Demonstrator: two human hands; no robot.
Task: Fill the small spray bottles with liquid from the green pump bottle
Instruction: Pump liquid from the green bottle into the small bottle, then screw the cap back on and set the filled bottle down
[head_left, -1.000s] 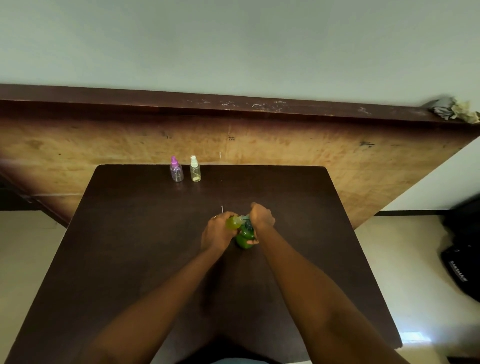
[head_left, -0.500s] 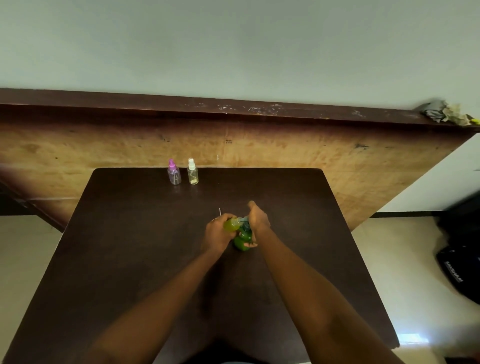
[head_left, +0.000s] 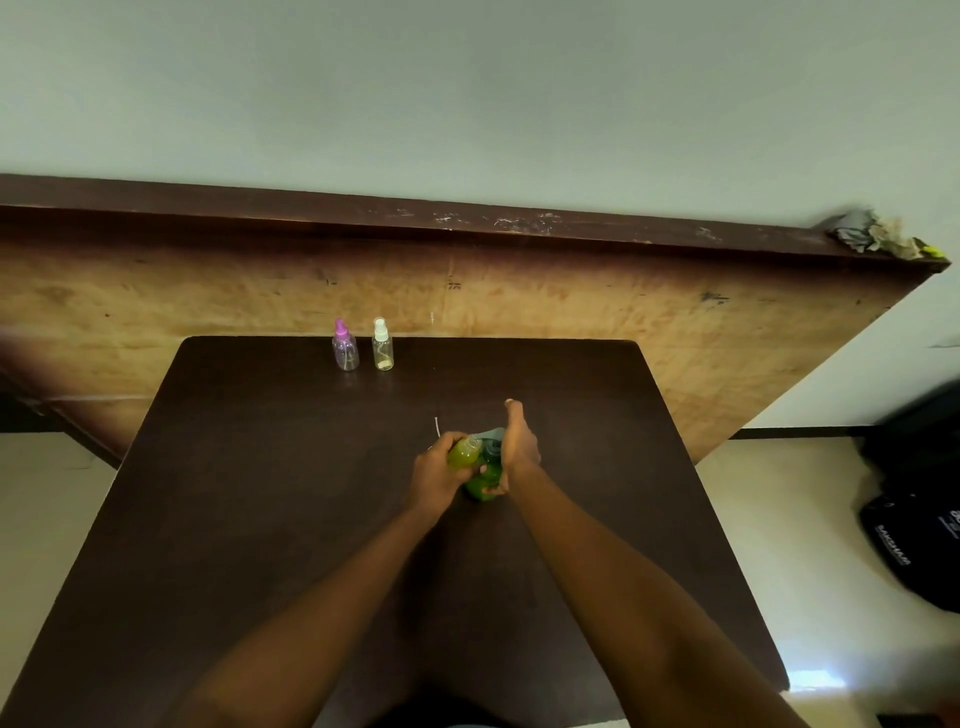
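A single wide-angle view from the person's head looks forward and steeply down across a dark desk (head_left: 260, 493), both forearms entering from the bottom edge. The left hand (head_left: 436, 475) and right hand (head_left: 519, 447) meet near the centre, about arm's length from the lens. A wooden board (head_left: 571, 296) and pale wall (head_left: 467, 104) fill the upper half, with floor (head_left: 779, 493) at the sides.
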